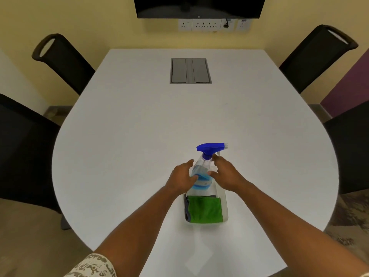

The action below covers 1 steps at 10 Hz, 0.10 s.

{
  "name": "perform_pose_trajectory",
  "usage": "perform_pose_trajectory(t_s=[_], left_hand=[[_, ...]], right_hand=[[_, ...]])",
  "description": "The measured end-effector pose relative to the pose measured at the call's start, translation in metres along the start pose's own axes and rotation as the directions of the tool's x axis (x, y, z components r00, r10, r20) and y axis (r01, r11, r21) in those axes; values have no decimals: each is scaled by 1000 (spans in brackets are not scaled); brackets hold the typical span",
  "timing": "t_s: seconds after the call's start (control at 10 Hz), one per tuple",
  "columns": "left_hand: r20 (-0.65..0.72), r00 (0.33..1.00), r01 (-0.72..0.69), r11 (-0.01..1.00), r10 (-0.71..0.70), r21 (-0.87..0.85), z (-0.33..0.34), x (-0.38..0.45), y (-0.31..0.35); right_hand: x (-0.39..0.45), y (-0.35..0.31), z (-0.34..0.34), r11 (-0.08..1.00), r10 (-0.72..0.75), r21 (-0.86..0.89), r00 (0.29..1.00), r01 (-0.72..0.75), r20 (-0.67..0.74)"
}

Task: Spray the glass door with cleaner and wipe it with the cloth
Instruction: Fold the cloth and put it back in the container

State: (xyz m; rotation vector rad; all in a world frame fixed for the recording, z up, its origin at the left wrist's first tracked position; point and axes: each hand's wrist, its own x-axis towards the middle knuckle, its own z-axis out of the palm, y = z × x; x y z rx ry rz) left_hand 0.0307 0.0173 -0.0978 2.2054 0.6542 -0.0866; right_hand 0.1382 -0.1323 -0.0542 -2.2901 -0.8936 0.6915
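Note:
A clear spray bottle with a blue trigger head and blue liquid stands upright at the far end of a clear plastic container on the white table. A folded green cloth lies in the container's near part. My left hand is at the bottle's left side and my right hand at its right. Their fingers are spread, and both thumbs reach the bottle's body without wrapping it. No glass door is in view.
Black chairs stand around the table on both sides. A grey cable hatch is set into the tabletop farther back. A dark screen and wall sockets are on the yellow wall beyond.

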Motion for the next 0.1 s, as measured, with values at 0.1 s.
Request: perform_pose_trajectory(t_s=[0.1], left_hand=[[-3,1000,-11,997,12,76,-16,1,7]], right_hand=[[7,7,-16,990,40,-127,990,-57,-135]])
